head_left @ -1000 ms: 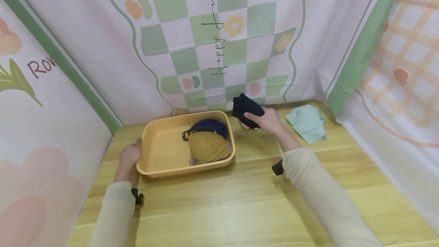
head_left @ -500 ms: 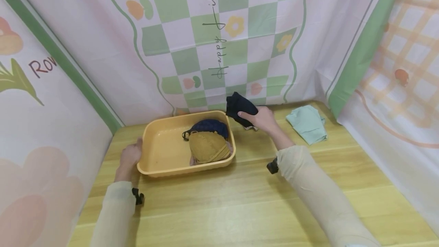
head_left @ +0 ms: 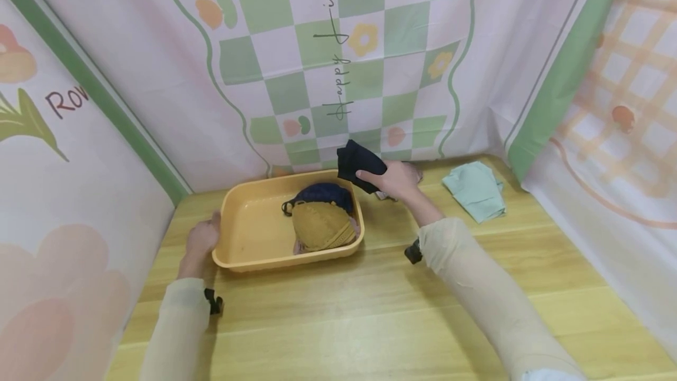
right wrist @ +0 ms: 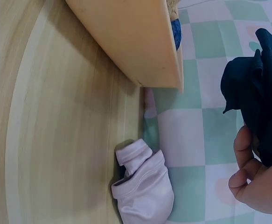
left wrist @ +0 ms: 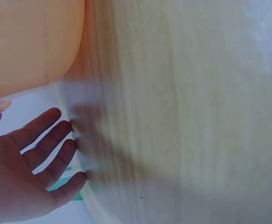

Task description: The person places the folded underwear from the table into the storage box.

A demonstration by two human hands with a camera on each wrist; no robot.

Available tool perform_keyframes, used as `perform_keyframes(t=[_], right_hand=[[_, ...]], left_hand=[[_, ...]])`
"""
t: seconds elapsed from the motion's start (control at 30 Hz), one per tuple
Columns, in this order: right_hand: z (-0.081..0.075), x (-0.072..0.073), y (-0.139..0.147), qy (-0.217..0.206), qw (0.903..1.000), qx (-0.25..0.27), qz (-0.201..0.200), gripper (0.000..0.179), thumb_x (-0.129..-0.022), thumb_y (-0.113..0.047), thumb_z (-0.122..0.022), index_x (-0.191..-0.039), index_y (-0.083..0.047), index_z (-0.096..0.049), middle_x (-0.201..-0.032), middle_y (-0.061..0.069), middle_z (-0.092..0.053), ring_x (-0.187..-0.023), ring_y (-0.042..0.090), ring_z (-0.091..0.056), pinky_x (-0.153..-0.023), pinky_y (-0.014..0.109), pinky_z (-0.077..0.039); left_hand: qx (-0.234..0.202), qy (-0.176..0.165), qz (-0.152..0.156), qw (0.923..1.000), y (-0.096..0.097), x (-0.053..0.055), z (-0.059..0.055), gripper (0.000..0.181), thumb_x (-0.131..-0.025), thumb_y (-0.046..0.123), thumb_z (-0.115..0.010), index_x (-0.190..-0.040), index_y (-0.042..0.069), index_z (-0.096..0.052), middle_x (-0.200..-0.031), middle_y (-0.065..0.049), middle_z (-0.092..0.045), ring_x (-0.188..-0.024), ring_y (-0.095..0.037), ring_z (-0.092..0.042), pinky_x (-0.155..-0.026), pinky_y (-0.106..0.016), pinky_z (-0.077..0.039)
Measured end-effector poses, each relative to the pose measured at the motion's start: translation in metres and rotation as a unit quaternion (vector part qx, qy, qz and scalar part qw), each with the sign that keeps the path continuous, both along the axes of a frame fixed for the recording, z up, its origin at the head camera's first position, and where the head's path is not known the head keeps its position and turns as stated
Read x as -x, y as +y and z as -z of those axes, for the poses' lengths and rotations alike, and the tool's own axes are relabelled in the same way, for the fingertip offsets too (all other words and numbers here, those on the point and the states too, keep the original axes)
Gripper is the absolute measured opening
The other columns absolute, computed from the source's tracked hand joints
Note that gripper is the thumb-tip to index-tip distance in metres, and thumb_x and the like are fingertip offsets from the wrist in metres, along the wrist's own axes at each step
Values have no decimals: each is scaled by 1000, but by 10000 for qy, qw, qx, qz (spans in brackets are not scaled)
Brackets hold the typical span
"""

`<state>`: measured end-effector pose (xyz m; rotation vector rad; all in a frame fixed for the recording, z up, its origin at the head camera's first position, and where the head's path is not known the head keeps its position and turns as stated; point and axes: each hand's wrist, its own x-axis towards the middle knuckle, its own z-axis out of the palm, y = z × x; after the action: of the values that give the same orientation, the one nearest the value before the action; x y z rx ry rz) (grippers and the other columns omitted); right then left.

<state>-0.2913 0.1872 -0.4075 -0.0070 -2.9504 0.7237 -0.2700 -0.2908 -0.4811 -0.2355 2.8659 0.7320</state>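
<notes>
My right hand (head_left: 398,180) holds a folded black garment (head_left: 361,166) above the table, by the right back corner of a yellow plastic bin (head_left: 248,266); the thumb lies across the cloth. In the right wrist view, the same black garment (right wrist: 254,88) hangs off the table, with fingers curled beneath it. At the bin's left end, my left hand (head_left: 202,237) rests against the outer wall. The left wrist view has that hand (left wrist: 31,163) with fingers loosely extended and the thumb at the bin's edge. Inside the bin, a mustard bra (head_left: 319,227) lies in front of a navy bra (head_left: 325,194).
A pale pink garment (right wrist: 145,186) lies on the table behind and below my right hand. Farther right is a folded mint-green cloth (head_left: 476,191). Printed curtains (head_left: 296,75) border the wooden table (head_left: 328,322) at the back and both sides.
My right hand has carried the black garment leftward to the bin's right back corner, uncovering part of the pink garment. The left hand and the bin stay in place.
</notes>
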Motion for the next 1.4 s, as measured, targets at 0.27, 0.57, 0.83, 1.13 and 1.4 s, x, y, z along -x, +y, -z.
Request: perform_keyframes(t=[0.27, 0.57, 0.83, 1.13, 1.4], right_hand=[[5, 7, -8, -176, 9940, 904, -595, 87, -83, -80, -52, -134, -10, -61, -103, 20, -74, -93, 34, -70, -92, 47, -54], [4, 10, -23, 257, 9903, 1148, -745, 70, -84, -69, -62, -128, -15, -66, -129, 15, -68, -119, 34, -64, -101, 48, -51], [5, 15, -32, 325, 9886, 1171, -891, 62, -85, -65, -64, -122, -16, -68, -126, 11, -70, -116, 32, -65, -100, 47, -52], [8, 21, -41, 380, 9884, 996, -1084, 63, -85, -64, -65, -120, -12, -69, -123, 13, -71, -114, 33, -66, -99, 49, -52], [9, 27, -48, 379, 9902, 659, -1173, 63, -85, -64, -65, -122, -13, -67, -123, 13, -71, -115, 34, -65, -100, 49, -52]], left_hand=[[13, -37, -9, 10000, -1, 2, 0, 92, -100, 58, 7, -146, -6, -41, -147, -37, -40, -134, -57, -39, -116, -63, -32], [-50, 4, -92, 9999, -3, 3, 2, 91, -101, 58, 4, -145, -6, -43, -146, -36, -42, -134, -56, -41, -115, -62, -33], [-60, -17, -173, 9998, -2, 2, 4, 90, -101, 59, 4, -146, -4, -43, -148, -35, -41, -136, -56, -39, -117, -62, -31], [12, 57, -81, 10000, -3, 2, 5, 90, -102, 57, 4, -145, -6, -43, -147, -37, -40, -134, -58, -39, -116, -63, -31], [-54, 11, -120, 9999, -2, 3, 3, 91, -101, 58, 5, -146, -6, -43, -148, -37, -40, -135, -57, -39, -116, -63, -32]])
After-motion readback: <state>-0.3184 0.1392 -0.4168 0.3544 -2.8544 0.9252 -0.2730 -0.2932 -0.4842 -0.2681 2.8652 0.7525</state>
